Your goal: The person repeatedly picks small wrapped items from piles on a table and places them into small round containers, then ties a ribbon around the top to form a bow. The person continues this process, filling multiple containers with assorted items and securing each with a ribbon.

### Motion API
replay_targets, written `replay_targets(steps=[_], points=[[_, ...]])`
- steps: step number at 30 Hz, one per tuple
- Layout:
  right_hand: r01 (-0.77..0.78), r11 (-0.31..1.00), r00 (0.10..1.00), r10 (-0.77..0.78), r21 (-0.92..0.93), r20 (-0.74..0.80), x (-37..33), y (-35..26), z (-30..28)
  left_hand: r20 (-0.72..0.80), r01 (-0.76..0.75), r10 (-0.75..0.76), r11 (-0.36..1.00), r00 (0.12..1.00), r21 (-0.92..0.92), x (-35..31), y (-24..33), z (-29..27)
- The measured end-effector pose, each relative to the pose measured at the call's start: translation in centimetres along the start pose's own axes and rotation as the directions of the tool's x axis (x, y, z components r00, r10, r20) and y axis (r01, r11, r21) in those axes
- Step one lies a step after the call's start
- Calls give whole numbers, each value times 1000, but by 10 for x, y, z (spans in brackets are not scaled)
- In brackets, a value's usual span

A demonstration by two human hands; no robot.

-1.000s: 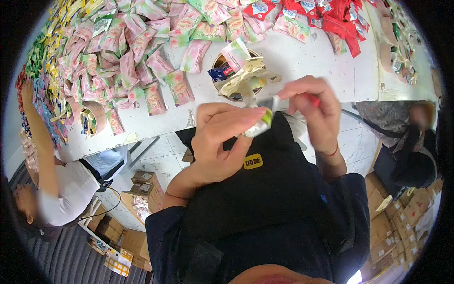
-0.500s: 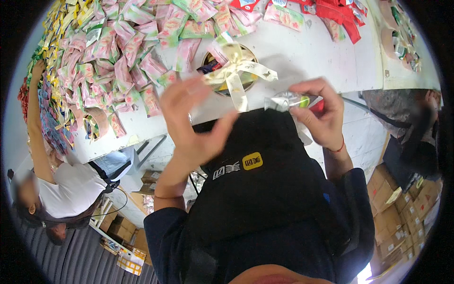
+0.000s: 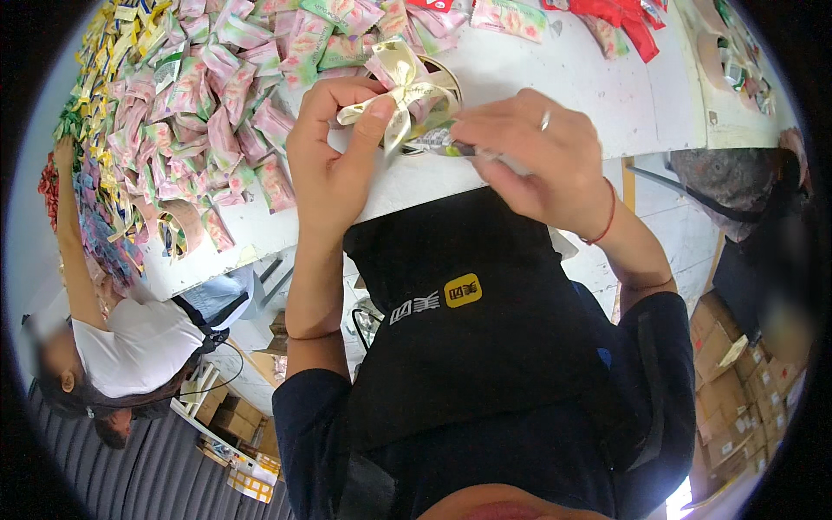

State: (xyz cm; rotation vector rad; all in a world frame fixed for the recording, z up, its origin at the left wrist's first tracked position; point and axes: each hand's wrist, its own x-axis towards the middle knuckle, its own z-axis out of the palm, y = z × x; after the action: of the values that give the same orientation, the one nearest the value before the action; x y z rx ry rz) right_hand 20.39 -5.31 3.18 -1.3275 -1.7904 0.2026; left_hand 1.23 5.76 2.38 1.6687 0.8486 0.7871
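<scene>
My left hand [image 3: 334,156] pinches the cream ribbon bow [image 3: 397,82] of a small round gift basket [image 3: 433,91] that stands near the front edge of the white table [image 3: 572,69]. Beside it, my right hand [image 3: 537,160] grips a small green and silver sachet [image 3: 438,140] and holds it against the basket's side. Pink packets show inside the basket under the bow. Both forearms come up from my dark top and black apron.
Many pink, green and yellow sachets [image 3: 217,104] cover the table's left half. Red packets [image 3: 624,22] lie at the far right. A person in a white shirt [image 3: 130,347] reaches onto the table at the left. Cardboard boxes [image 3: 737,373] stand on the floor at the right.
My left hand, which was open in the air, has come down and taken hold of the ribbon bow. My right hand has brought the sachet left, up to the basket.
</scene>
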Motion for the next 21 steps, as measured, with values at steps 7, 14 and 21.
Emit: replay_targets(steps=[7,14,21], points=[[10,999,973,-17,32,232,18,8,-5,81,53,-51,998,995,-25,3,-4,-7],[49,987,925,12,-151,380,42,8,-10,75,-447,485,722,872,527,2,8,2],[41,984,894,42,-175,446,47,-3,-13,246,-497,438,816,865,295,10,-4,-1]])
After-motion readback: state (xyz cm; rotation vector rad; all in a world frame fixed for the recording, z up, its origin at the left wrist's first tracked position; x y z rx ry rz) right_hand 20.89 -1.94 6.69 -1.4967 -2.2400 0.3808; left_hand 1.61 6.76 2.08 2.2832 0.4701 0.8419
